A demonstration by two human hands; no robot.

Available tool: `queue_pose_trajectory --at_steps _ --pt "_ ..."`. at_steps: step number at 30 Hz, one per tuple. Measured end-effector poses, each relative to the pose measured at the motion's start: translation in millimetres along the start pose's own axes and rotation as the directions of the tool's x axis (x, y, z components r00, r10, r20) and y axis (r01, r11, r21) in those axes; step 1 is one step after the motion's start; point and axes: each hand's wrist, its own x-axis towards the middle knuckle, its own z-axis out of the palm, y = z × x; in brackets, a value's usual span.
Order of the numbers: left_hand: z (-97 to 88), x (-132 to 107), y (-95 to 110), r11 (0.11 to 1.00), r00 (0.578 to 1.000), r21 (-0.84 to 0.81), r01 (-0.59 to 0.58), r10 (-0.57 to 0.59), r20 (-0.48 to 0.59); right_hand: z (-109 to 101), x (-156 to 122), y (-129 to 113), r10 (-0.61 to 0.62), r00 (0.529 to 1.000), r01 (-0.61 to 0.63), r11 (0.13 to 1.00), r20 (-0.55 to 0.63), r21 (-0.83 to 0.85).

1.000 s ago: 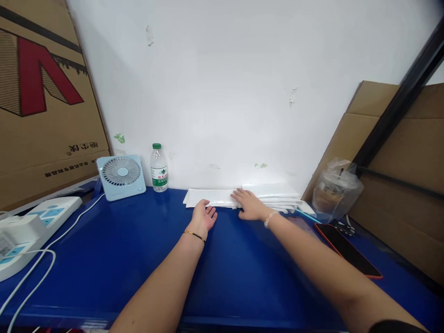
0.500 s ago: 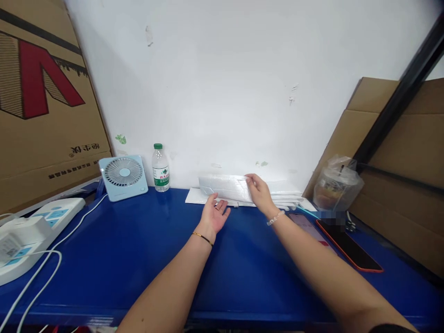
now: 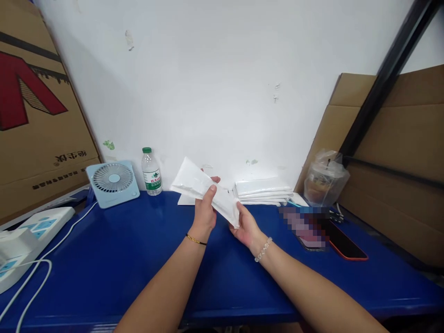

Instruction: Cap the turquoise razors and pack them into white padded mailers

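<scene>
Between both hands I hold a white padded envelope (image 3: 194, 180), tilted with its far end up to the left, above the blue tabletop (image 3: 138, 259). My left hand (image 3: 206, 208) is closed around its middle, thumb on the near face and fingertips showing behind. My right hand (image 3: 247, 225) grips the lower right end, its fingers partly hidden beneath. Behind, against the wall, lies a stack of similar white envelopes (image 3: 265, 187), with a flat white sheet (image 3: 185, 200) to its left.
At the back left stand a light blue fan (image 3: 113, 182) and a water bottle (image 3: 151, 173). A white power strip (image 3: 41, 231) with cables lies at the left edge. On the right are a bagged drink cup (image 3: 322, 180) and an orange-edged phone (image 3: 347, 238). Cardboard (image 3: 398, 152) flanks the table.
One white padded envelope has come off the stack, nearer to me and tilted. My left hand, open before, has closed on it; my right hand has moved down to its lower end.
</scene>
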Motion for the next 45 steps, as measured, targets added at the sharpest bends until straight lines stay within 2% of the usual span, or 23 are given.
queue_pose_trajectory --at_steps 3,7,10,13,15,18,20,22,24,27,29,33,35,37,39,43,45 --pt "14.5 4.4 -1.7 0.992 0.998 0.118 -0.051 0.047 0.037 -5.5 2.0 -1.4 0.072 0.997 -0.07 0.995 -0.025 0.075" --pt "31.5 8.3 -5.1 0.979 0.996 0.192 -0.073 0.063 0.057 -11.7 6.0 -7.2 0.057 0.99 -0.045 0.995 -0.133 0.093" --pt "37.9 9.6 -4.7 0.974 0.994 0.199 -0.11 0.108 0.023 -14.1 6.5 -9.1 -0.003 0.988 -0.003 0.999 -0.157 -0.033" --pt "39.1 10.9 -5.2 0.966 0.981 0.19 -0.178 0.189 -0.041 -16.1 5.2 -9.2 -0.094 0.991 0.074 0.977 -0.095 -0.202" --pt "37.0 12.1 -6.9 0.963 0.973 0.174 -0.204 0.219 -0.073 -17.2 4.9 -8.9 -0.145 0.988 0.123 0.948 -0.055 -0.294" --pt "27.3 15.6 -7.4 0.976 0.971 0.123 -0.182 0.198 -0.135 -21.1 7.6 -11.5 -0.214 0.977 0.185 0.885 -0.021 -0.427" --pt "15.1 19.9 -3.2 0.985 0.958 0.061 -0.164 0.174 -0.226 -28.4 11.1 -17.9 -0.31 0.95 0.225 0.755 -0.032 -0.616" --pt "-1.2 25.2 4.2 0.987 0.932 -0.008 -0.16 0.148 -0.33 -40.8 14.3 -29.1 -0.431 0.901 0.218 0.543 -0.046 -0.811" --pt "-19.1 30.4 12.2 0.988 0.905 -0.052 -0.147 0.113 -0.41 -56.1 15.5 -43.2 -0.51 0.858 0.193 0.415 -0.052 -0.889" --pt "-41.1 35.4 19.3 0.988 0.867 -0.087 -0.124 0.065 -0.495 -74.9 12.6 -60.4 -0.586 0.81 0.191 0.245 0.012 -0.95" --pt "-49.3 36.4 19.6 0.987 0.855 -0.128 -0.096 0.016 -0.518 -79.6 8.6 -63.0 -0.596 0.796 0.191 0.087 0.102 -0.978" --pt "-52.5 35.4 13.9 0.959 0.861 -0.281 -0.018 -0.128 -0.491 -74.1 0.9 -47.4 -0.515 0.788 0.149 -0.372 0.337 -0.916" --pt "-51.8 34.2 10.1 0.923 0.85 -0.382 0.037 -0.23 -0.474 -70.1 -1.5 -38.9 -0.453 0.776 0.171 -0.518 0.438 -0.838" --pt "-51.3 32.7 6.5 0.885 0.833 -0.459 0.082 -0.314 -0.456 -66.4 -4.1 -36.6 -0.415 0.761 0.202 -0.578 0.498 -0.79" --pt "-50.9 31.3 3.3 0.864 0.826 -0.492 0.107 -0.353 -0.44 -60.8 -9.0 -40.9 -0.443 0.724 0.25 -0.547 0.529 -0.799" --pt "-46.7 28.5 -1.0 0.879 0.843 -0.465 0.104 -0.326 -0.428 -38.1 -24.0 -53.2 -0.526 0.556 0.503 -0.403 0.643 -0.765" --pt "-42.7 26.5 -2.6 0.902 0.847 -0.424 0.087 -0.291 -0.444 -24.5 -29.3 -52.6 -0.467 0.515 0.594 -0.41 0.719 -0.692"
